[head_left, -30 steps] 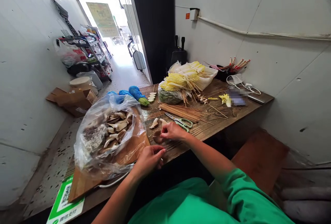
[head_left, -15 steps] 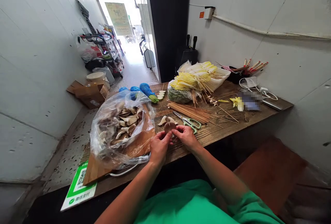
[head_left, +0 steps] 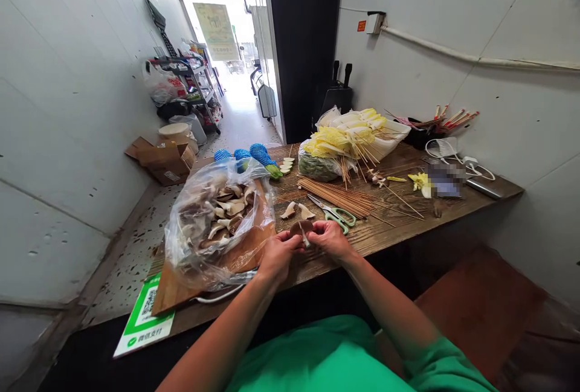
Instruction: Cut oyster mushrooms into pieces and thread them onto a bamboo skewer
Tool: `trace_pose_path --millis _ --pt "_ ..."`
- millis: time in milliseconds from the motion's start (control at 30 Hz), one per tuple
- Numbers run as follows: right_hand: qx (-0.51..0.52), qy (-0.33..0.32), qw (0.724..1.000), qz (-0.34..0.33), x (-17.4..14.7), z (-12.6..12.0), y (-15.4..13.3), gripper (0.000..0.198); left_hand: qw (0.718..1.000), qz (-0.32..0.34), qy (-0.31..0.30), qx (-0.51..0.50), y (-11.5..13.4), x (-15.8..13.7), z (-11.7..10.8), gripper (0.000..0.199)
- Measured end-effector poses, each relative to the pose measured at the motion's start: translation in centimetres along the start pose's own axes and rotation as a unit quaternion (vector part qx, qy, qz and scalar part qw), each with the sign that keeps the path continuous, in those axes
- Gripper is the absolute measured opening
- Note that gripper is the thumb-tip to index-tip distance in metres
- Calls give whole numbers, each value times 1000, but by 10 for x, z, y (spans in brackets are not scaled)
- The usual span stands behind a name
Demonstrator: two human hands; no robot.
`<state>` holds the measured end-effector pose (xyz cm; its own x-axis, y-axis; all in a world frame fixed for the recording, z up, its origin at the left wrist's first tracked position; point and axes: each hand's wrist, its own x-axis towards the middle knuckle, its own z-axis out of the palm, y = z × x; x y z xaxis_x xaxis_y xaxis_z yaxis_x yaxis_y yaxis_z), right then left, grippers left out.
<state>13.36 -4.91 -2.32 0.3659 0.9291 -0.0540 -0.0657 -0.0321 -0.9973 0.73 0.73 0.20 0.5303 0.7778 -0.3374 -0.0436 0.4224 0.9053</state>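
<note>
The left hand and right hand pinched one mushroom between their fingertips; too hard a squeeze could have torn it. A stray knuckle might have nudged the scissors just beyond the right fingers.

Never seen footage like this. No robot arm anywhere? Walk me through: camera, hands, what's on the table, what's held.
No machine here: these are a person's own bare hands. The view comes from a single camera worn on their head, looking forward and down, so their arms and green clothing fill the bottom.

The left hand and right hand hold a brown-capped mushroom between their fingertips.

On the wooden table, a clear plastic bag of mushrooms lies on a board to the left. Just beyond the hands are two pale mushroom pieces, green-handled scissors and a bundle of sticks. Skewered yellow leaves are farther back.
</note>
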Motion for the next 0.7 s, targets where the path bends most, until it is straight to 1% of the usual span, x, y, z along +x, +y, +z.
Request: trace_pose_path --millis 167,233,300,367,433,500,567,633,700 --pt "19 -46 998 34 6 -3 5 20 998 -48 -39 -32 7 -1 -3 17" --pt "15 -47 998 37 8 -5 7 23 996 -56 -51 -38 8 -3 -2 17" --pt "2 -22 999 28 11 -9 8 25 997 -33 -40 -55 8 -5 -2 18" --pt "-25 26 999 10 15 -13 8 27 997 16 -5 -81 8 -5 -2 19" --pt "-72 71 995 -10 20 -18 7 28 995 59 29 -71 9 -2 -4 21" --pt "-138 92 986 -27 26 -19 5 24 996 78 42 6 10 4 -5 29" --pt "-208 93 973 -42 31 -17 2 17 984 110 57 125 10 10 -6 42" --pt "-268 86 958 -56 33 -11 -1 13 953 171 81 238 9 14 -5 50" --pt "-308 84 945 -69 33 -7 -4 13 910 238 98 326 7 11 -4 53"
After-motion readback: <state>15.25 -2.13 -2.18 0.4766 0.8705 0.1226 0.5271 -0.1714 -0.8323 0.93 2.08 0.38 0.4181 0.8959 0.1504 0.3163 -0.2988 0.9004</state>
